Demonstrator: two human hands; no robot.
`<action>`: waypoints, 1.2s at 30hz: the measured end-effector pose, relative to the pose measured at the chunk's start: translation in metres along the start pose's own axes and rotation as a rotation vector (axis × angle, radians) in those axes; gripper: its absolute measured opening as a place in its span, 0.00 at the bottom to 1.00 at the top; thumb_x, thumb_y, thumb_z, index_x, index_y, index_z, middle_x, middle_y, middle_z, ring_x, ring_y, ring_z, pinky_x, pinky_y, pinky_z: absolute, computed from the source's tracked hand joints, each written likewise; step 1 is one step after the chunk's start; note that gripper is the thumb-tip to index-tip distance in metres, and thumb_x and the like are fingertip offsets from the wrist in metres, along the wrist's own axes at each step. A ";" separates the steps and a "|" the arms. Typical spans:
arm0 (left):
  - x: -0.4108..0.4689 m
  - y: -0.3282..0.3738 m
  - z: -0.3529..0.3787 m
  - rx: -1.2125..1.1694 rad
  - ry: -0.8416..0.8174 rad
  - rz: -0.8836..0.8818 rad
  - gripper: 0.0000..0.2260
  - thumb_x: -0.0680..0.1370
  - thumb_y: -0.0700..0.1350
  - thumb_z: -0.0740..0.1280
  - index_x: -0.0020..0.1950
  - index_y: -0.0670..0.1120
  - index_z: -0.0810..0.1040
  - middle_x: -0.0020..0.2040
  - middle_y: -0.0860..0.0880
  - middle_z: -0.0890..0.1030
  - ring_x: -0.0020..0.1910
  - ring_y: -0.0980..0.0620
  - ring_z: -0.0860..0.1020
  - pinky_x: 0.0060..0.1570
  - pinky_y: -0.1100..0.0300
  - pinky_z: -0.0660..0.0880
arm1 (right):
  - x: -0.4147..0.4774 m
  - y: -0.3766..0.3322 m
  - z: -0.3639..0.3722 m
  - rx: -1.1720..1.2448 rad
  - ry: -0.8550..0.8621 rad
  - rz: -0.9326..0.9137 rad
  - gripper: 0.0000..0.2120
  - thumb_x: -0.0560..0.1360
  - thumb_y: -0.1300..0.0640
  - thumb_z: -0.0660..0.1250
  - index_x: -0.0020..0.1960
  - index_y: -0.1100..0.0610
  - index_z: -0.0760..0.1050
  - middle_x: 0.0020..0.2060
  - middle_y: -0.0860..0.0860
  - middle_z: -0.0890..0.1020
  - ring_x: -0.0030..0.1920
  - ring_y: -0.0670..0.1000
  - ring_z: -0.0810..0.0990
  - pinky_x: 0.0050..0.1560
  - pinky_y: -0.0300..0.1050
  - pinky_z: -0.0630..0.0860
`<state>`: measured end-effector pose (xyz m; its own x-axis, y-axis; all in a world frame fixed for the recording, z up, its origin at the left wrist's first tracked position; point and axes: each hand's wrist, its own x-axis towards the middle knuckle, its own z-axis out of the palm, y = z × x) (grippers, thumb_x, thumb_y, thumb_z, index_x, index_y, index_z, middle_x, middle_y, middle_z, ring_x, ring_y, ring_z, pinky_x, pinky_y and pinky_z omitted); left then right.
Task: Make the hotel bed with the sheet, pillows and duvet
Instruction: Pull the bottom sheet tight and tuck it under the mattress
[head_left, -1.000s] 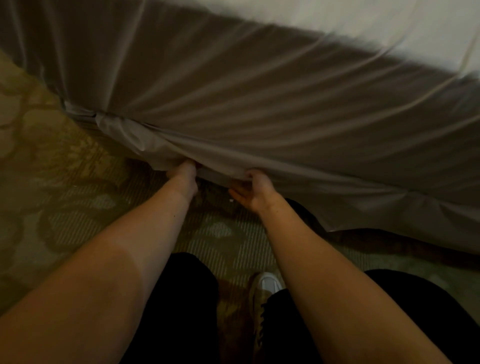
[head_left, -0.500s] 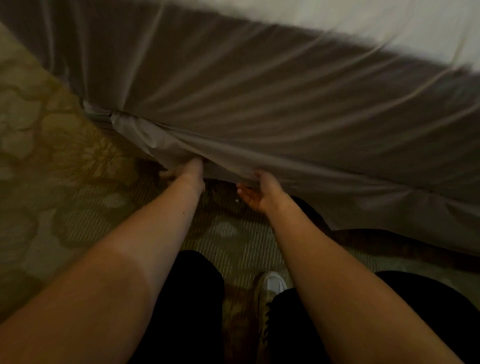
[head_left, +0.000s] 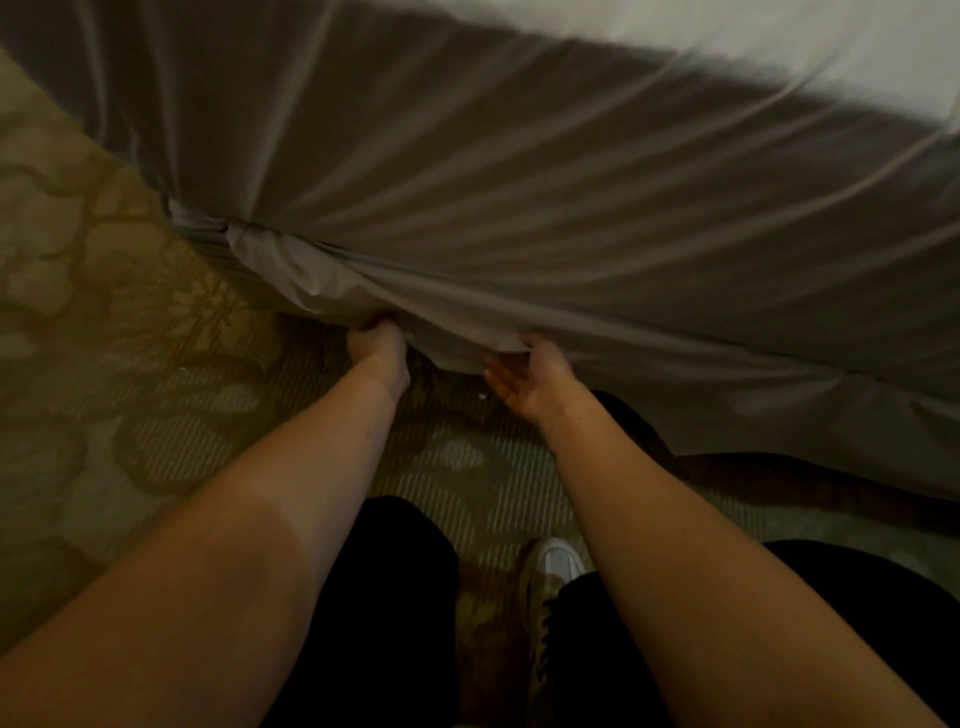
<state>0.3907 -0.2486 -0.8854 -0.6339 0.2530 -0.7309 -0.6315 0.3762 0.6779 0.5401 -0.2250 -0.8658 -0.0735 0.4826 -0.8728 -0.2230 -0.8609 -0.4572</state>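
A white sheet (head_left: 545, 218) hangs down the side of the bed, drawn into taut folds that fan from its lower hem. My left hand (head_left: 376, 351) grips the bunched hem at the bottom edge, fingers curled into the cloth. A little to the right, my right hand (head_left: 530, 376) is palm up under the hem, with its fingers hidden behind the sheet's edge and the thumb against the fabric. Part of the hem is gathered in a lump at the left (head_left: 218, 223). The bed's lit top surface (head_left: 779, 47) shows at the upper right.
Patterned beige carpet (head_left: 114, 322) covers the floor on the left and below the bed. My dark trouser legs and a white-toed shoe (head_left: 553, 566) stand close to the bedside. The sheet's loose lower edge (head_left: 831, 441) trails toward the floor at the right.
Both hands stay at the sheet's hem. The bunched hem has shifted a little to the right in view, and my right palm is turned up more.
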 end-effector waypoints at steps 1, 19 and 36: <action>0.000 0.000 0.000 0.010 -0.011 -0.001 0.20 0.78 0.41 0.64 0.70 0.40 0.69 0.66 0.42 0.75 0.62 0.43 0.75 0.64 0.48 0.72 | 0.001 0.000 -0.001 0.000 0.002 0.006 0.19 0.80 0.53 0.61 0.69 0.57 0.66 0.53 0.57 0.78 0.42 0.53 0.81 0.32 0.46 0.78; -0.082 0.025 0.001 -0.091 -0.180 0.059 0.19 0.79 0.58 0.59 0.63 0.48 0.74 0.54 0.47 0.78 0.52 0.46 0.78 0.54 0.49 0.78 | -0.035 -0.019 -0.009 0.280 0.130 -0.093 0.10 0.77 0.60 0.66 0.58 0.60 0.73 0.32 0.53 0.76 0.25 0.45 0.74 0.18 0.33 0.69; -0.119 0.073 0.004 -0.222 -0.365 -0.207 0.19 0.82 0.50 0.58 0.69 0.42 0.69 0.63 0.42 0.77 0.60 0.43 0.78 0.45 0.50 0.79 | -0.078 -0.046 -0.003 0.798 -0.095 -0.235 0.29 0.80 0.42 0.54 0.75 0.57 0.61 0.68 0.61 0.71 0.66 0.61 0.72 0.68 0.57 0.69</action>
<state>0.4221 -0.2477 -0.7497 -0.3115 0.5044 -0.8053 -0.8332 0.2626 0.4867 0.5593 -0.2242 -0.7771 -0.0130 0.6774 -0.7355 -0.8611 -0.3815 -0.3361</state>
